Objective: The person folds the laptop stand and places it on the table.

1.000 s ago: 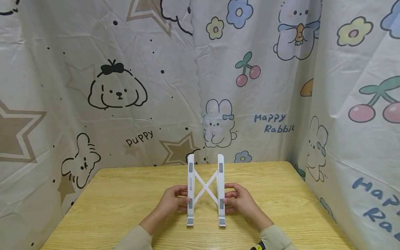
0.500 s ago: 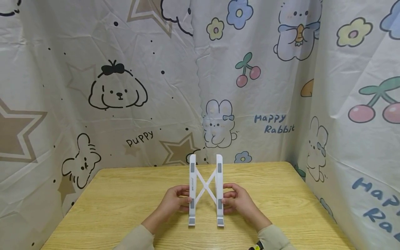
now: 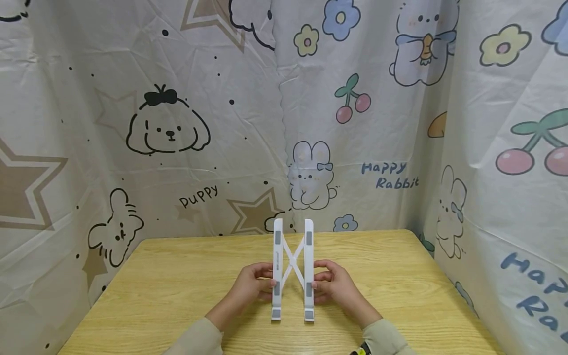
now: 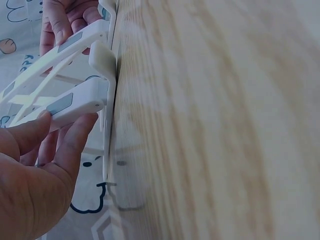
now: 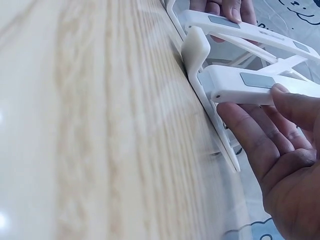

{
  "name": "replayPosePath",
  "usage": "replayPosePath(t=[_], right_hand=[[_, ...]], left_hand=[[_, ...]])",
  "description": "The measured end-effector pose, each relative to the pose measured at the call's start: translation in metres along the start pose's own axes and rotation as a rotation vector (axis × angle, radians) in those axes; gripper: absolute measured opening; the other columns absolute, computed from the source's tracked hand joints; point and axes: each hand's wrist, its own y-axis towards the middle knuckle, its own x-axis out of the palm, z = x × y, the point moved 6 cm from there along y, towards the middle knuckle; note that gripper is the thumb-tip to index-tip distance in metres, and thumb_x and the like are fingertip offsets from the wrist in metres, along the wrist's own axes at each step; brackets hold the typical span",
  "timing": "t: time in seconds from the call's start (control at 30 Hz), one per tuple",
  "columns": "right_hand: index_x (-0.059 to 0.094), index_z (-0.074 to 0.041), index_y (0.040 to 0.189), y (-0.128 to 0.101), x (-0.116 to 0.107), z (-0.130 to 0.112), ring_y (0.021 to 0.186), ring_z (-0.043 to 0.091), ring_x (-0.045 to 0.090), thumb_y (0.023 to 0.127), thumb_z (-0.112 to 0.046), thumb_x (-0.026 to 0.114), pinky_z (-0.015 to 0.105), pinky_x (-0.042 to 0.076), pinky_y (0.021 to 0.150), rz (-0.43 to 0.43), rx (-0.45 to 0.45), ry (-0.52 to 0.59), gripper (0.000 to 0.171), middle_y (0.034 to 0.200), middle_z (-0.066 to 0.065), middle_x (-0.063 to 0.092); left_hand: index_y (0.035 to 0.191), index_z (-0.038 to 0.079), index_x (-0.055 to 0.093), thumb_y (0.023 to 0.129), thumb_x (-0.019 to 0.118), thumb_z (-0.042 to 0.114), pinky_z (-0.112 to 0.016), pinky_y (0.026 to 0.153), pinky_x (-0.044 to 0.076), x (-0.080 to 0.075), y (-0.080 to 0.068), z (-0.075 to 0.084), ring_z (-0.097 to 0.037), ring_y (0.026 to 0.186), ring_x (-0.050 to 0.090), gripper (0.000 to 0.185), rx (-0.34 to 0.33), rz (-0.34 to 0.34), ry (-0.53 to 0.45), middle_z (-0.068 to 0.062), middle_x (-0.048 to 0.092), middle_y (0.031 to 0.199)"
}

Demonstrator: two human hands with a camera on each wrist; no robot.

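A white folding laptop stand [image 3: 277, 261] stands on the table, its two long arms joined by crossing struts that form an X. Grey pads dot the arms, and small lips turn up at the near ends. My left hand [image 3: 250, 286] grips the left arm, thumb on top and fingers along the outer side and beneath. On the right arm, my right hand [image 3: 336, 283] holds in the same way. Both wrist views show the thumb pressing near a grey pad, with the left hand [image 4: 40, 175] and the right hand [image 5: 280, 150] each pinching its own arm.
The wooden table [image 3: 177, 266] has a light yellow grain and rounded far corners. A printed curtain [image 3: 248, 98] hangs behind it and along both sides. A dark band with yellow [image 3: 361, 349] shows at the right sleeve.
Both hands have moved inward, and the stand's two arms are closer together than a second ago. The X of struts has become narrower.
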Motion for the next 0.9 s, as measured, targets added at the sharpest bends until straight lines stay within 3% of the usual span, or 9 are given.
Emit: replayPosePath(t=[0.3,0.9], right_hand=[[0.049,0.001,0.139,0.002,0.005,0.001,0.084,0.028,0.075,0.093,0.003,0.071,0.053,0.064,0.071,0.008,0.0,0.006,0.051,0.099,0.012,0.071],[0.048,0.002,0.139,0.003,0.012,0.0,0.082,0.027,0.075,0.093,0.003,0.071,0.052,0.064,0.07,0.009,-0.001,0.011,0.051,0.099,0.012,0.07]], left_hand=[[0.136,-0.008,0.058,0.091,0.072,-0.005,-0.043,0.072,0.065,0.002,0.004,-0.004,-0.018,0.081,0.071,0.048,0.002,-0.002,0.012,-0.016,0.066,0.11],[0.137,-0.008,0.058,0.091,0.072,-0.005,-0.048,0.073,0.064,0.01,0.006,-0.002,-0.019,0.08,0.072,0.049,0.003,-0.011,0.019,-0.017,0.067,0.11]])
